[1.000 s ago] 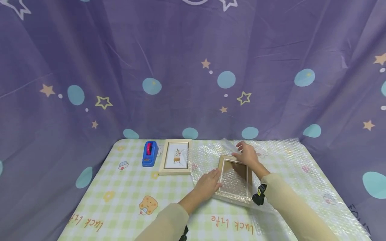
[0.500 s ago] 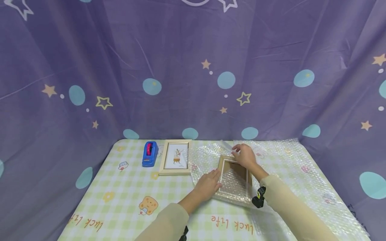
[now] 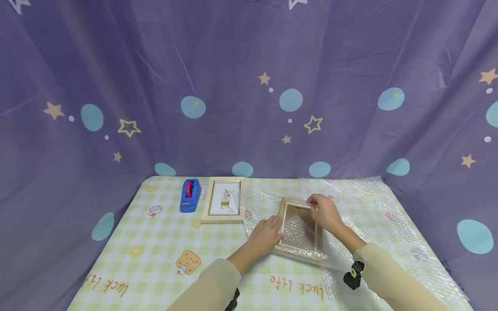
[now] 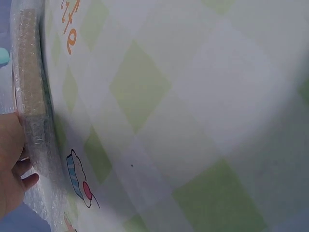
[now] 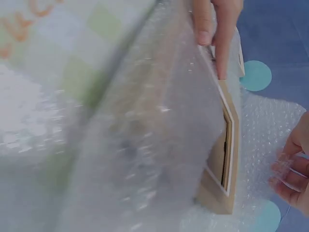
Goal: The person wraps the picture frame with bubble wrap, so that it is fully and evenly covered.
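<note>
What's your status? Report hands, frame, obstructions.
Left hand on half-covered frame's left edge. Right hand pinching bubble wrap. Frame's far end bare. Tape dispenser and framed picture off left, clear of both hands.

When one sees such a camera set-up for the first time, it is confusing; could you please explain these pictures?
There is no machine: a person's left hand and right hand do the work. The wide picture is taken from the head, looking forward and down; the other two, from each wrist. On the checked cloth lie a blue tape dispenser, a framed picture and bubble wrap, with a second frame on it, partly covered. The left hand rests at that frame's left edge; the right hand pinches the bubble wrap near its far right corner.
</note>
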The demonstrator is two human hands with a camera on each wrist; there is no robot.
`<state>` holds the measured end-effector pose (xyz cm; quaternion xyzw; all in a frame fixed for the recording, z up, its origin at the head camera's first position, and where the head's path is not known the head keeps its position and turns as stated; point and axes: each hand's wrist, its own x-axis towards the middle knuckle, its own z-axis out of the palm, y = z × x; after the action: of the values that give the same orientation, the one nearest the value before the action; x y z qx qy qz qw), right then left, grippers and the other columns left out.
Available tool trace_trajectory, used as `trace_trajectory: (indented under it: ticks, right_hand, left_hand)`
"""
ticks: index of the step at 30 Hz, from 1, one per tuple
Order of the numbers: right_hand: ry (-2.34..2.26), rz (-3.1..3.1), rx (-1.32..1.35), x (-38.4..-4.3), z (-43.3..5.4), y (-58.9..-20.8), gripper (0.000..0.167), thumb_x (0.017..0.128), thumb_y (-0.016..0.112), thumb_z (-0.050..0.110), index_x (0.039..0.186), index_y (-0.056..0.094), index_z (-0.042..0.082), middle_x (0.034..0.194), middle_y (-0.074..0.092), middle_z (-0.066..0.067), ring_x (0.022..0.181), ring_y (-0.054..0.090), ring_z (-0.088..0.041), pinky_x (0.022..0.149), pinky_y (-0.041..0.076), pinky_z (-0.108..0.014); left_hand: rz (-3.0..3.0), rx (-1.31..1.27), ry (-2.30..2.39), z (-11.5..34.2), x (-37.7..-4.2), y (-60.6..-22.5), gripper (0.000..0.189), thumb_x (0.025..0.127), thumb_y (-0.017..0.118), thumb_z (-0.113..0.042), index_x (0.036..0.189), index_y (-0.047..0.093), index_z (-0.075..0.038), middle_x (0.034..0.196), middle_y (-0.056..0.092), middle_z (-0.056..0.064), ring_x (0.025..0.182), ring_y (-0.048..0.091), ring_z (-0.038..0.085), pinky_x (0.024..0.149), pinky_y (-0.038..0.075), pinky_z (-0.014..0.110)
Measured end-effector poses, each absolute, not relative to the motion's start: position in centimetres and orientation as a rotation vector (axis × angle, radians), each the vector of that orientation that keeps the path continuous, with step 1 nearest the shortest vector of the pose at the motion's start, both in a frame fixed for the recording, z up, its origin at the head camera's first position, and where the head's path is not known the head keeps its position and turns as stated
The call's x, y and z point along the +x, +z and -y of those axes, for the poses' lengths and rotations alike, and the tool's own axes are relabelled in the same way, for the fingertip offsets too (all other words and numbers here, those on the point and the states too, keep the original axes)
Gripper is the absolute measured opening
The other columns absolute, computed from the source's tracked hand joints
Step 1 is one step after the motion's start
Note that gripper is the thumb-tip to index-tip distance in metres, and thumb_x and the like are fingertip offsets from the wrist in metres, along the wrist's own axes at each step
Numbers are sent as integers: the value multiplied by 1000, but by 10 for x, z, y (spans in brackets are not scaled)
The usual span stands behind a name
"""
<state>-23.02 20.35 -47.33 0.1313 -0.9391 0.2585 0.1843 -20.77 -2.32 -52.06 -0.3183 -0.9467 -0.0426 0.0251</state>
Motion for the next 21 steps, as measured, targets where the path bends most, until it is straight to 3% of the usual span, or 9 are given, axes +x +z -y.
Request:
trace_trajectory:
  ticks: [10,21]
  right_hand:
    - [609,2648,553,-200,-213,-509,21,69,72,-9,79,66,9,80,66,-1,73,62,-14,66,57,-27]
    - [651,2379,804,-205,-228,-533,32,60,68,-20,75,66,8,79,67,-3,72,62,-14,65,56,-25]
  left_hand:
    - [2934,-996,-123,23,-209,-522,57,100,43,-42,145,41,-7,152,41,8,140,42,23,114,39,40]
    - [2883,-982,-50,20,-209,-526,58,99,45,-44,143,43,-8,150,45,7,139,44,21,112,41,39]
